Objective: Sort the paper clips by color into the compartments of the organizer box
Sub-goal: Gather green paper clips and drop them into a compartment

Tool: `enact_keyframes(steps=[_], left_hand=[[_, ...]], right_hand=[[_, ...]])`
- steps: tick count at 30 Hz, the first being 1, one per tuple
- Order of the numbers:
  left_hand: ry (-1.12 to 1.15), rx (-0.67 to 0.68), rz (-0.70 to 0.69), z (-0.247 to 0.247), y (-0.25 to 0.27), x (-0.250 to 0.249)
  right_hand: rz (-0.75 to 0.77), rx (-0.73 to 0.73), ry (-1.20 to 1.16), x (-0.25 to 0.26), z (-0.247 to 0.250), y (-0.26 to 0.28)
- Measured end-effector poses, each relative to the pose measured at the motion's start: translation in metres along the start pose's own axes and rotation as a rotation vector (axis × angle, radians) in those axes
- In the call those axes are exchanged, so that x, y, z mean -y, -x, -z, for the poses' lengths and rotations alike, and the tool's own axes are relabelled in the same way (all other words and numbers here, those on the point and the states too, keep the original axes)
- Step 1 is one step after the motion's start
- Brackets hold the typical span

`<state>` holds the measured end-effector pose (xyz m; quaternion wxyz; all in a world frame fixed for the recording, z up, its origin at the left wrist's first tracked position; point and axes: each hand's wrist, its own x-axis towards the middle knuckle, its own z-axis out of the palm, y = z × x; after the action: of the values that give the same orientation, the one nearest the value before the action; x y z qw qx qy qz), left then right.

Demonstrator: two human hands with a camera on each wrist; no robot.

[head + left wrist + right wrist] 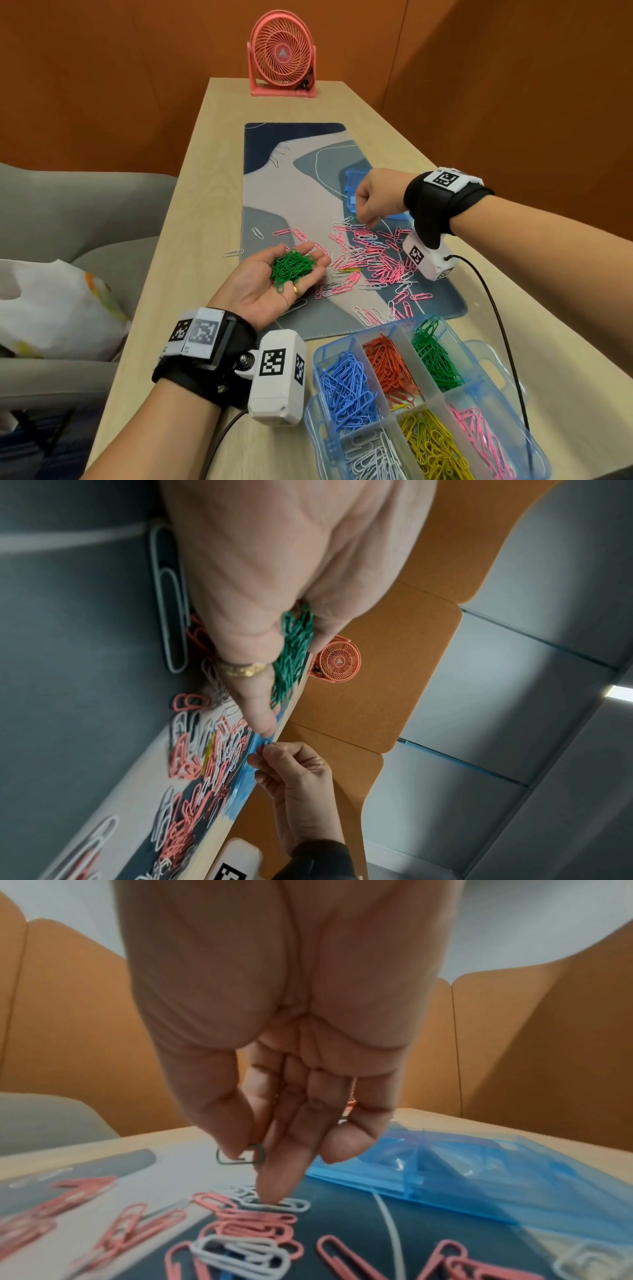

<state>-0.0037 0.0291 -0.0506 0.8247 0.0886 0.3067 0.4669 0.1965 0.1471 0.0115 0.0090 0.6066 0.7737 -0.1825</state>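
The left hand lies palm up beside the pile on the mat, cupping a loose bunch of green clips. The right hand holds a narrow grip: thumb and finger pinch 1 dark clip at the pile's far edge. Clips are light, springy wire and tangle easily; I would pinch 1 by its rounded end. The box waits near the pile.

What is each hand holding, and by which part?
Left hand cups loose green paper clips in its palm; right hand pinches one dark clip by its end.
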Motion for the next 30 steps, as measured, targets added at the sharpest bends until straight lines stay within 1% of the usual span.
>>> enact_keyframes(steps=[4,8,11,14,16,19,21,25,30], left_hand=[[0.017,0.007,0.001,0.001,-0.001,0.001],[0.022,0.01,0.003,0.0,0.0,0.0],[0.026,0.009,0.009,-0.001,0.0,0.001],[0.056,0.011,0.025,-0.001,-0.001,0.001],[0.087,0.028,0.037,0.0,-0.001,0.001],[0.085,0.061,0.049,0.001,-0.001,0.0],[0.074,0.087,0.048,0.002,-0.002,-0.001],[0.134,0.122,0.054,0.004,-0.003,-0.001],[0.075,0.056,0.032,-0.003,0.002,0.0]], right_hand=[[0.028,0.025,-0.112,0.002,-0.001,0.002],[0.078,0.033,-0.115,0.006,0.005,0.008],[0.162,0.061,-0.117,0.02,0.009,0.018],[0.273,0.163,-0.164,0.046,0.006,0.033],[0.346,0.206,-0.151,0.062,0.001,0.042],[0.414,0.2,-0.065,0.079,-0.008,0.047],[0.424,0.204,-0.025,0.083,-0.013,0.045],[0.408,0.206,-0.036,0.082,-0.012,0.046],[0.362,0.106,-0.057,0.067,0.004,0.069]])
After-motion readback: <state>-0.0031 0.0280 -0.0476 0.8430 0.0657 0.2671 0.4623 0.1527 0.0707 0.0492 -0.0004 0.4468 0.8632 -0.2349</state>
